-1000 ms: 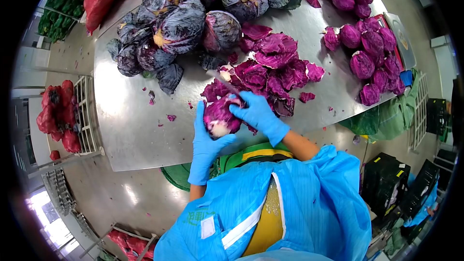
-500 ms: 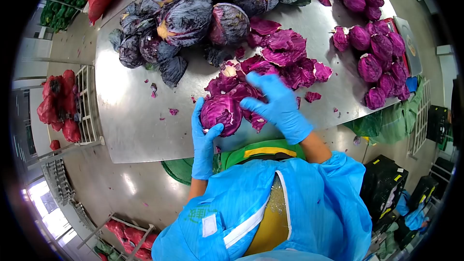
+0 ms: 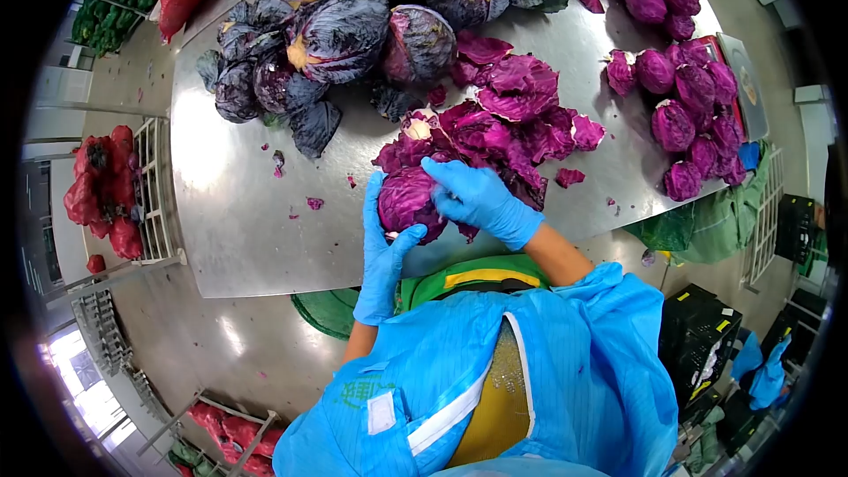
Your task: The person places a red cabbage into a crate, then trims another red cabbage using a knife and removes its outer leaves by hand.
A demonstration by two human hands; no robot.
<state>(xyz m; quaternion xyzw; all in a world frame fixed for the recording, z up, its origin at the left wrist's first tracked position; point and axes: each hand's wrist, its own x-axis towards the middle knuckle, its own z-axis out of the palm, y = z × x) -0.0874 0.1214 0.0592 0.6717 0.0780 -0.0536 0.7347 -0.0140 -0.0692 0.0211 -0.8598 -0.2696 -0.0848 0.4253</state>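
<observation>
A peeled red cabbage (image 3: 408, 199) sits at the table's near side, glossy purple with pale veins. My left hand (image 3: 383, 243), in a blue glove, grips it from the left, thumb at the near side and fingers along the far left. My right hand (image 3: 473, 199), gloved too, bends its fingers over the cabbage's upper right; whether a leaf is pinched there is hidden. Just beyond lie loose purple leaves (image 3: 521, 88) in a heap, with a pale stem piece (image 3: 417, 127) among them.
Dark unpeeled cabbages (image 3: 340, 35) are piled at the far left of the steel table (image 3: 256, 247). Peeled cabbages (image 3: 698, 88) stand in groups on the right, near a scale (image 3: 744, 79). Red sacks (image 3: 110, 185) rest on a rack at left. Black crates (image 3: 698, 336) stand at lower right.
My right hand has come left from over the leaf heap onto the cabbage. The cabbage and my left hand have shifted slightly right.
</observation>
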